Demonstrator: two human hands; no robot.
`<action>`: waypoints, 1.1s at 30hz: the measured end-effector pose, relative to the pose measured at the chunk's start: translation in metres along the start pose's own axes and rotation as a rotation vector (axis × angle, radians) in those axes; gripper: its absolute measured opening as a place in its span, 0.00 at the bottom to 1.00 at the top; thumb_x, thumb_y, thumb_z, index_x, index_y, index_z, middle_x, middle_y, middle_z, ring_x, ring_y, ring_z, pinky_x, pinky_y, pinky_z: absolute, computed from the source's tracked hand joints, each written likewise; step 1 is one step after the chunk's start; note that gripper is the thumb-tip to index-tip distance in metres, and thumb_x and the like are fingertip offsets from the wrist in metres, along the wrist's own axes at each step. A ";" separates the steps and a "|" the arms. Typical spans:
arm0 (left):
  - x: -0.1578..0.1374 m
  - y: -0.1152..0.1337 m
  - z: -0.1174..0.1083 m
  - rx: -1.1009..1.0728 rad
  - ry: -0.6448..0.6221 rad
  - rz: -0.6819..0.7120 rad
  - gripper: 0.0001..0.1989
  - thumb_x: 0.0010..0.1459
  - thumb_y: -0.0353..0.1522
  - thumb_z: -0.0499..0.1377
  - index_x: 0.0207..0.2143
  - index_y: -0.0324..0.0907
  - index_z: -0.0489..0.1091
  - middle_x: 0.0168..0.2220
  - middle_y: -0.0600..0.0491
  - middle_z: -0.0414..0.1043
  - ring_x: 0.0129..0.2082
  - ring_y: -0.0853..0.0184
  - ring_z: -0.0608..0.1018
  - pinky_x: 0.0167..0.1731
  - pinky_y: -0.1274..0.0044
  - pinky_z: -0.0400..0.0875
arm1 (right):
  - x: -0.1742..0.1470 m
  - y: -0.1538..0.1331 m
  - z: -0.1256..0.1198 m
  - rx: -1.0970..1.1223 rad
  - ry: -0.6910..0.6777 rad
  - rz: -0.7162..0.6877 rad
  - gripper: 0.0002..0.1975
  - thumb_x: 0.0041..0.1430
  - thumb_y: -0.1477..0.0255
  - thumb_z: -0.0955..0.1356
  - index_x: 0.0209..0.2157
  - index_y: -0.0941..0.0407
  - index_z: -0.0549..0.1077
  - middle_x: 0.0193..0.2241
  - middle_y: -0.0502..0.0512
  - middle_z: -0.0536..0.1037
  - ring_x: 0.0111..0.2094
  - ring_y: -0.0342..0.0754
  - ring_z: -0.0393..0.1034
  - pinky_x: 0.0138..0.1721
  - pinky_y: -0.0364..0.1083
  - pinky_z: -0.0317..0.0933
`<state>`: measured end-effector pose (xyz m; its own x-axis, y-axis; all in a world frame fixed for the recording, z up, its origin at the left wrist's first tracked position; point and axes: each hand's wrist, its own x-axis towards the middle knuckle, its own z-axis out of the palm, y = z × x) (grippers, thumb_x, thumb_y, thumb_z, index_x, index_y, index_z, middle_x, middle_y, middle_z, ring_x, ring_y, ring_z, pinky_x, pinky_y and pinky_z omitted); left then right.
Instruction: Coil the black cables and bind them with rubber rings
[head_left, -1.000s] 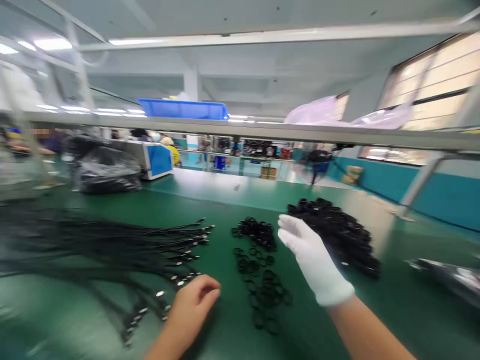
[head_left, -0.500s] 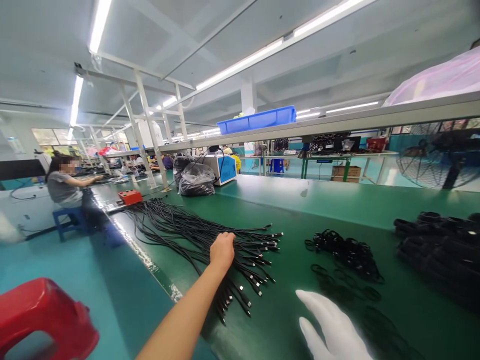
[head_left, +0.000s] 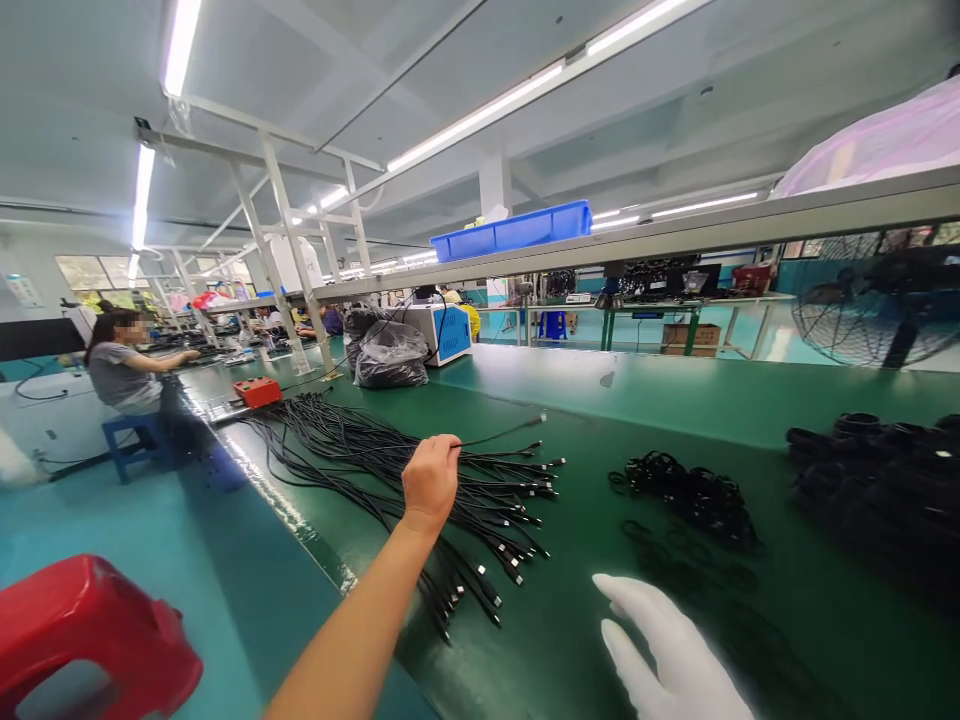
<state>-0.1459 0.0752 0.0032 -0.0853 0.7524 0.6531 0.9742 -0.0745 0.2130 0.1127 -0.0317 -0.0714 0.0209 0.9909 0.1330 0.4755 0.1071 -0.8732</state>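
Observation:
My bare left hand is closed in a pinch on one black USB cable. Its connector end sticks out to the right, lifted a little above the rest. Under and around that hand spreads a fan of black cables, their plugs pointing right and toward me. My right hand, in a white glove, hovers low at the right, thumb and fingers apart, holding nothing. Just beyond it lies a small heap of black loops, with a few loose ones nearer me.
A bigger pile of black coils sits at the right of the green table. Behind the cables stand a red box, a black plastic bag and a blue-white machine. A shelf crosses above. A red plastic object is lower left.
My left hand has risen slightly up and left, and one cable end now stands raised from the bundle in its fingers. My right hand has barely moved.

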 end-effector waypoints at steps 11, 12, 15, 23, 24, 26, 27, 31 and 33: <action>-0.068 0.091 -0.047 -0.061 -0.343 0.650 0.12 0.57 0.23 0.50 0.30 0.42 0.72 0.31 0.49 0.75 0.34 0.61 0.72 0.36 0.69 0.65 | -0.010 -0.026 -0.030 1.046 -0.935 0.414 0.20 0.46 0.62 0.69 0.36 0.63 0.75 0.26 0.59 0.76 0.24 0.40 0.68 0.27 0.38 0.59; -0.072 0.095 -0.049 -0.063 -0.370 0.637 0.11 0.56 0.22 0.51 0.31 0.42 0.72 0.32 0.48 0.75 0.37 0.59 0.71 0.38 0.67 0.64 | -0.011 -0.022 -0.029 1.035 -0.980 0.405 0.16 0.44 0.66 0.69 0.33 0.64 0.75 0.23 0.57 0.76 0.22 0.39 0.68 0.25 0.36 0.58; -0.077 0.105 -0.055 -0.251 -0.535 0.635 0.13 0.53 0.24 0.56 0.39 0.46 0.72 0.39 0.52 0.75 0.44 0.59 0.70 0.50 0.64 0.57 | -0.010 -0.013 -0.020 1.057 -1.132 0.451 0.15 0.46 0.69 0.66 0.31 0.67 0.74 0.22 0.59 0.77 0.19 0.41 0.69 0.21 0.37 0.60; -0.062 0.131 -0.064 -0.555 -0.746 0.666 0.09 0.58 0.25 0.53 0.27 0.43 0.69 0.28 0.59 0.69 0.34 0.70 0.69 0.56 0.68 0.50 | 0.004 0.006 -0.003 1.339 -1.409 0.439 0.23 0.42 0.70 0.62 0.40 0.68 0.70 0.29 0.68 0.78 0.27 0.55 0.75 0.19 0.48 0.68; -0.059 0.133 -0.064 -0.560 -0.749 0.676 0.09 0.58 0.25 0.53 0.28 0.43 0.68 0.28 0.59 0.69 0.33 0.71 0.70 0.56 0.68 0.48 | 0.004 0.008 -0.001 1.365 -1.419 0.428 0.23 0.41 0.71 0.62 0.41 0.68 0.70 0.30 0.67 0.78 0.27 0.54 0.76 0.20 0.47 0.68; -0.057 0.137 -0.062 -0.565 -0.756 0.679 0.09 0.59 0.24 0.53 0.28 0.43 0.67 0.29 0.60 0.69 0.33 0.72 0.70 0.57 0.69 0.46 | 0.003 0.010 0.001 1.385 -1.438 0.411 0.24 0.42 0.71 0.62 0.41 0.69 0.70 0.30 0.67 0.78 0.27 0.53 0.76 0.19 0.45 0.68; -0.057 0.139 -0.061 -0.569 -0.754 0.677 0.08 0.59 0.25 0.53 0.27 0.43 0.67 0.28 0.60 0.69 0.32 0.73 0.70 0.57 0.70 0.47 | 0.002 0.011 0.002 1.377 -1.450 0.409 0.24 0.42 0.70 0.62 0.41 0.69 0.70 0.29 0.68 0.78 0.26 0.52 0.75 0.19 0.44 0.67; -0.068 0.134 -0.044 -0.541 -0.699 0.660 0.08 0.61 0.29 0.52 0.36 0.46 0.71 0.33 0.59 0.74 0.37 0.70 0.72 0.52 0.72 0.57 | 0.000 0.008 -0.009 1.341 -1.335 0.324 0.22 0.43 0.66 0.68 0.37 0.69 0.72 0.28 0.66 0.78 0.24 0.49 0.74 0.20 0.42 0.66; -0.075 0.118 -0.030 -0.443 -0.633 0.631 0.12 0.62 0.30 0.49 0.43 0.48 0.70 0.36 0.56 0.75 0.38 0.67 0.74 0.44 0.74 0.65 | 0.005 0.000 -0.028 1.383 -1.213 0.208 0.22 0.43 0.63 0.71 0.37 0.65 0.72 0.29 0.64 0.78 0.28 0.52 0.74 0.25 0.47 0.67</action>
<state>-0.0305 -0.0100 0.0014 0.6740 0.6915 0.2599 0.6258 -0.7214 0.2966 0.1375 -0.0292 -0.0582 -0.8847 0.4363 0.1642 -0.4351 -0.6465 -0.6266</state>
